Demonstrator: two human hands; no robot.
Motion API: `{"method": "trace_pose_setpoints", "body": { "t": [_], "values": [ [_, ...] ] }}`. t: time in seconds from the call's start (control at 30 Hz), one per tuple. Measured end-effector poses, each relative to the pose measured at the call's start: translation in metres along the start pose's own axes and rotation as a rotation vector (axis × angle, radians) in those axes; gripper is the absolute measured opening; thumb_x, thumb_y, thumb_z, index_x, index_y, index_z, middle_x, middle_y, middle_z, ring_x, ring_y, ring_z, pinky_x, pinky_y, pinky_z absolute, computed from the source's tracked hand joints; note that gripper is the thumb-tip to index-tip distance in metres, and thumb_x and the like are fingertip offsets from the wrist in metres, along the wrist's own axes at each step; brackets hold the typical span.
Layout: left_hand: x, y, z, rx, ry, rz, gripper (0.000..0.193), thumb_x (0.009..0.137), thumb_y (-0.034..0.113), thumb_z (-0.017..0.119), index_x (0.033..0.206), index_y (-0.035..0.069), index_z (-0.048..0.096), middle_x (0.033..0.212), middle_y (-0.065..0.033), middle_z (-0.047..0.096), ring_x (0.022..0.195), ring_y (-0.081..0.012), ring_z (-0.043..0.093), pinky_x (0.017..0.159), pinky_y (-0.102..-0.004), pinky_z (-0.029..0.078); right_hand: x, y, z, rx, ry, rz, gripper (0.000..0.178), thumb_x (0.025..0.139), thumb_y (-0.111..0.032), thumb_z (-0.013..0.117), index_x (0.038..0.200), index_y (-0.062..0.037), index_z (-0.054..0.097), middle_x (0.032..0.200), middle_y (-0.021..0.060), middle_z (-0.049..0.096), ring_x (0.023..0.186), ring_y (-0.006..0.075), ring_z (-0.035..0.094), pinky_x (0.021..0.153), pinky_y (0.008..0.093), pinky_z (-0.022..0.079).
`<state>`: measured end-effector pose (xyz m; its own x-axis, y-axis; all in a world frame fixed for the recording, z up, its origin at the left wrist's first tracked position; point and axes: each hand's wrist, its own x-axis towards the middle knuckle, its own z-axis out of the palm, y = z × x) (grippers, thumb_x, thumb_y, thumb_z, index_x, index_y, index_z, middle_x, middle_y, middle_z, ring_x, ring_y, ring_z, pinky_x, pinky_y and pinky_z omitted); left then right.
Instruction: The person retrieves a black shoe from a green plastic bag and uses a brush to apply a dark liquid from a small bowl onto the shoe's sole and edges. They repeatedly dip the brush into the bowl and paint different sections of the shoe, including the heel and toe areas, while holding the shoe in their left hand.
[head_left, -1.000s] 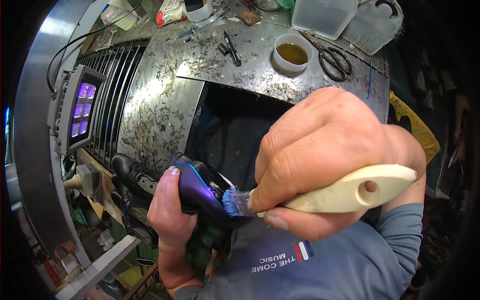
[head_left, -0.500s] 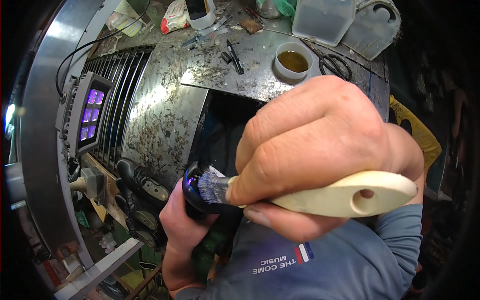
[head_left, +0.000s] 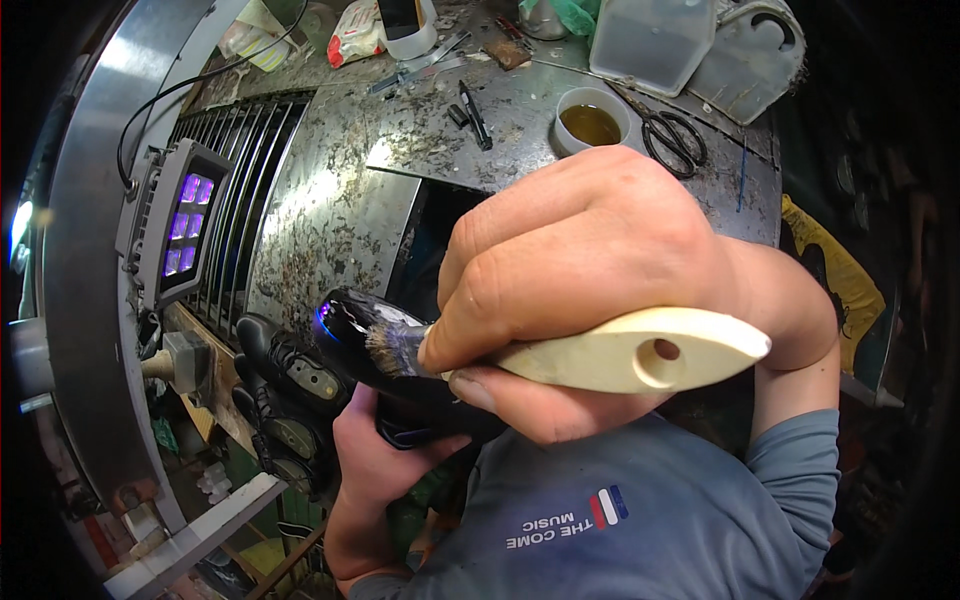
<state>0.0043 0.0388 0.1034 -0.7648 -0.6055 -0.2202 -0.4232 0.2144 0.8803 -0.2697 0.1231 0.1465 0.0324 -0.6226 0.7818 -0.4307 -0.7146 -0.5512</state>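
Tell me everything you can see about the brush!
The brush has a smooth cream handle that looks like plastic, with a round hole near its end. It lies almost level, handle pointing right. The right hand grips it. Its short dark bristles press against the shiny black device held in the left hand.

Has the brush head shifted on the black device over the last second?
Yes. The brush bristles have swept left along the black device, toward the purple lamp, and now sit near its tip.
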Motion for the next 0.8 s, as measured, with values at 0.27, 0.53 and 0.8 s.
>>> {"method": "trace_pose_setpoints", "body": {
  "t": [0.27,0.53,0.8],
  "values": [
    [-0.002,-0.007,-0.006,-0.229,-0.041,-0.060,0.071,0.065,0.021,0.099,0.119,-0.003,0.060,0.103,-0.0098,0.074,0.097,-0.0163,0.071,0.089,-0.0328,0.057,-0.004,0.008,0.006,0.005,-0.004,0.020,0.010,0.076,-0.005,0.076,0.085,-0.0006,0.075,0.073,0.0096,0.069,0.064,0.0226,0.070,0.055,0.0321,0.057],
    [-0.002,-0.007,-0.006,-0.404,-0.057,-0.138,0.071,0.071,0.023,0.095,0.125,-0.004,0.057,0.107,-0.0091,0.072,0.098,-0.0160,0.069,0.088,-0.0310,0.056,-0.012,0.009,0.008,0.001,-0.047,0.104,0.009,0.078,-0.006,0.076,0.085,-0.0005,0.075,0.074,0.0097,0.070,0.065,0.0240,0.071,0.057,0.0329,0.058],
    [-0.001,-0.009,-0.004,-0.532,-0.096,-0.188,0.073,0.079,0.026,0.089,0.134,-0.005,0.052,0.118,-0.0114,0.068,0.108,-0.0178,0.066,0.097,-0.0333,0.052,-0.023,0.010,0.011,0.029,-0.075,0.163,0.011,0.080,-0.007,0.076,0.087,0.0008,0.074,0.076,0.0111,0.070,0.066,0.0259,0.071,0.058,0.0337,0.058]
  ]
}}
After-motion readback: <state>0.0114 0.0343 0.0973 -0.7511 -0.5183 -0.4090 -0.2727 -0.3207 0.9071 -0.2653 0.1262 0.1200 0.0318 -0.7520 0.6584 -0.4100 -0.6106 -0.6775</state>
